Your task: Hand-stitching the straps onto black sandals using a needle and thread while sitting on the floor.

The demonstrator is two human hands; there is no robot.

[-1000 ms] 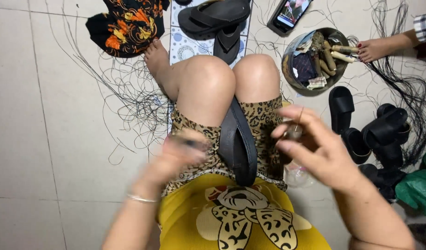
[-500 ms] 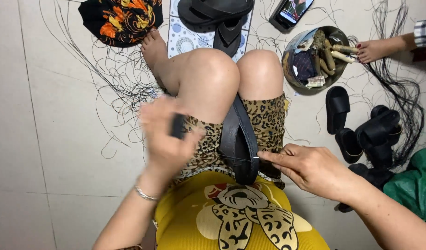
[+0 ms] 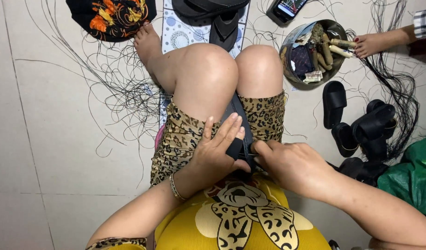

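Both hands, left hand (image 3: 218, 150) and right hand (image 3: 289, 164), hide the black sole (image 3: 235, 111) (mostly).

Lit phone screen (image 3: 290, 6), floor, top

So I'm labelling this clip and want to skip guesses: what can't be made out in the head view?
- Black sandal sole on the lap: its near end is covered by the left hand and right hand.
- What the right hand pinches: hidden by its own fingers.
- Phone: cut off by the top edge.
- Round tin: contents too small and jumbled to identify.
- Other person's hand: arm cut off by the right edge.
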